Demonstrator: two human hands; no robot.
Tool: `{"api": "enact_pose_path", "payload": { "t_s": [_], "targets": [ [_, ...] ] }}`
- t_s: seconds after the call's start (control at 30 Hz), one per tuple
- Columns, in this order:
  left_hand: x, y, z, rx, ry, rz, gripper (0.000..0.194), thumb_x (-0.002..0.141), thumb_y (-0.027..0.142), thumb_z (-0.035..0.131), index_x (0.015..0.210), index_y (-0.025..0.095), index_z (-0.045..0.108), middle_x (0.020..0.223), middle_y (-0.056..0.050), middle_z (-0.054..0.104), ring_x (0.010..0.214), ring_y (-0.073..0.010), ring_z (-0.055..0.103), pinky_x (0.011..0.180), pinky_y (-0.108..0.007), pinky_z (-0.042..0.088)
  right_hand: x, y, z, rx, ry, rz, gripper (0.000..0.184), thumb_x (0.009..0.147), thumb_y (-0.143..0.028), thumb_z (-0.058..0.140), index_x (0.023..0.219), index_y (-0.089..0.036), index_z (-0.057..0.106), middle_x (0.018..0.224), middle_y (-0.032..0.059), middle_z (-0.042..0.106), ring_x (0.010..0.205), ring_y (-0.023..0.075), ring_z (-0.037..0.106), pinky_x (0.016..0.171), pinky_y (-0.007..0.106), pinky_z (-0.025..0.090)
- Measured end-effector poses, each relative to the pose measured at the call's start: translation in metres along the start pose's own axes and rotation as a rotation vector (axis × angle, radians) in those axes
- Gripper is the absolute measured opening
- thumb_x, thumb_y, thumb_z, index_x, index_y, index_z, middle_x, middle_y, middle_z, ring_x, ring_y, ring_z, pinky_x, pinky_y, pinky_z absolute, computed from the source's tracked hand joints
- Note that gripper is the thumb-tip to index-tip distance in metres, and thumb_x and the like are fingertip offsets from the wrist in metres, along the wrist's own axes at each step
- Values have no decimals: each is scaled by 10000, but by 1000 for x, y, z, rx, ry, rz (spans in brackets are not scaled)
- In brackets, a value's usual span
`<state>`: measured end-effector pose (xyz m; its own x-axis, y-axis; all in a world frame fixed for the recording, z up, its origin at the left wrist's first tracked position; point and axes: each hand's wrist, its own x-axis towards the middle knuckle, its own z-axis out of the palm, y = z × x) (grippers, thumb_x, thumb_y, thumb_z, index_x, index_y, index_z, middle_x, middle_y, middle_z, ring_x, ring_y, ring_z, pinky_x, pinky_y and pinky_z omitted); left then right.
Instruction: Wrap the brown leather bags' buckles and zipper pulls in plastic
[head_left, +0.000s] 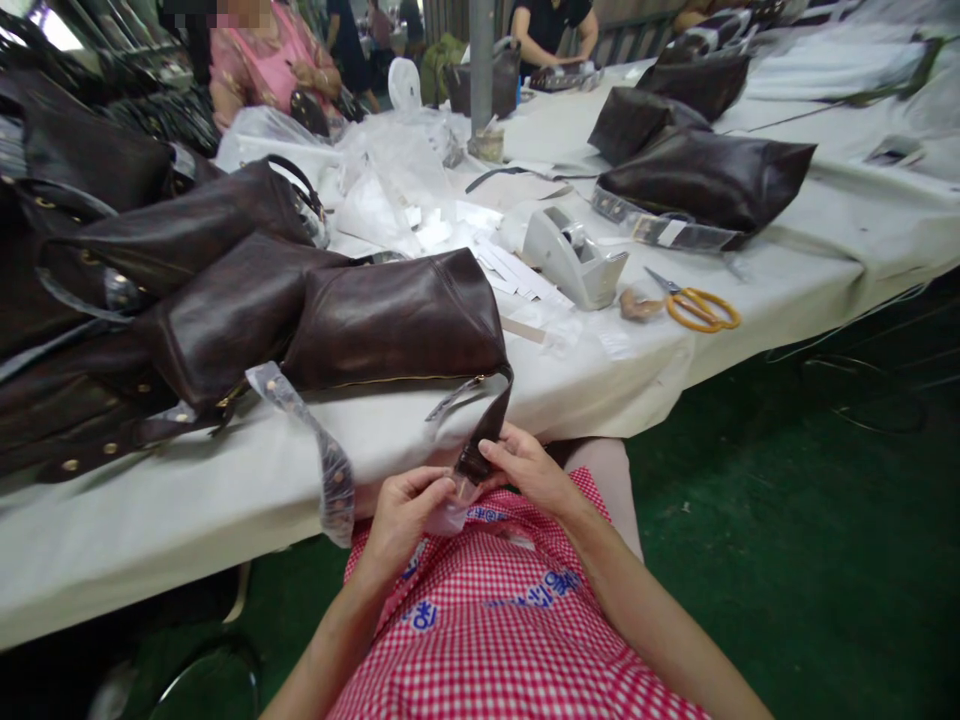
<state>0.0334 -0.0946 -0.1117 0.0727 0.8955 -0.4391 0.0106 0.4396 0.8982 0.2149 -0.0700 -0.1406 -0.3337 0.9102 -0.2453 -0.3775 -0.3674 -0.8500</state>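
Observation:
A dark brown leather bag (397,325) lies on its side at the table's front edge, its zipper facing me. From its right end a leather strap (491,425) hangs down toward my lap. My right hand (529,468) grips this strap near its lower end, thumb on top. My left hand (412,510) pinches a clear plastic wrapper (450,515) at the strap's end. Another strap wrapped in plastic (322,450), with metal studs showing through, dangles over the edge left of my hands.
More brown bags (217,300) are piled on the left, others (697,175) at the back right. A tape dispenser (574,255), yellow-handled scissors (701,308) and paper strips (517,275) lie on the white-covered table (795,270). A pole (481,70) rises behind. People work across the table.

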Motion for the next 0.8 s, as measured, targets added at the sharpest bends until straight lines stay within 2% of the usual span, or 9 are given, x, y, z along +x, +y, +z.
{"api": "enact_pose_path", "payload": {
  "t_s": [0.13,0.3,0.47,0.57,0.7,0.8],
  "targets": [
    [1,0,3,-1,16,31,194,638,301,747,753,144,733,699,-10,717,611,-120,587,617,-219,448,0,1,0,-11,6,-1,428,765,-468,708,1032,-187,527,813,9,693,661,171,704,576,299,612],
    [3,-3,6,46,74,105,181,641,294,740,699,153,642,621,30,636,564,-100,538,565,-202,417,-4,-1,0,-72,31,115,398,809,-445,667,1075,-215,481,824,14,704,605,178,717,521,280,605],
    [9,-6,7,118,59,132,185,671,306,719,685,159,608,609,33,608,552,-100,514,555,-205,405,-6,-5,-2,-34,31,107,375,790,-423,695,1048,-199,542,820,23,714,625,173,724,549,250,603],
    [11,-5,5,119,9,128,199,699,334,713,725,161,617,656,20,630,583,-110,531,576,-214,417,-5,-5,-3,24,56,84,379,746,-423,741,1002,-188,588,819,26,720,604,154,711,547,241,597],
    [7,-2,0,122,-133,77,269,715,356,718,886,154,674,814,-21,691,721,-147,593,687,-244,454,-3,-3,-3,70,85,80,390,704,-431,777,969,-185,630,807,25,722,637,160,706,564,262,595],
    [3,-4,-4,179,-221,27,287,712,336,730,917,138,703,847,-38,701,765,-159,599,738,-256,450,-1,-3,-3,76,101,69,393,665,-434,799,926,-174,660,799,22,719,661,164,697,594,282,591]
  ]
}}
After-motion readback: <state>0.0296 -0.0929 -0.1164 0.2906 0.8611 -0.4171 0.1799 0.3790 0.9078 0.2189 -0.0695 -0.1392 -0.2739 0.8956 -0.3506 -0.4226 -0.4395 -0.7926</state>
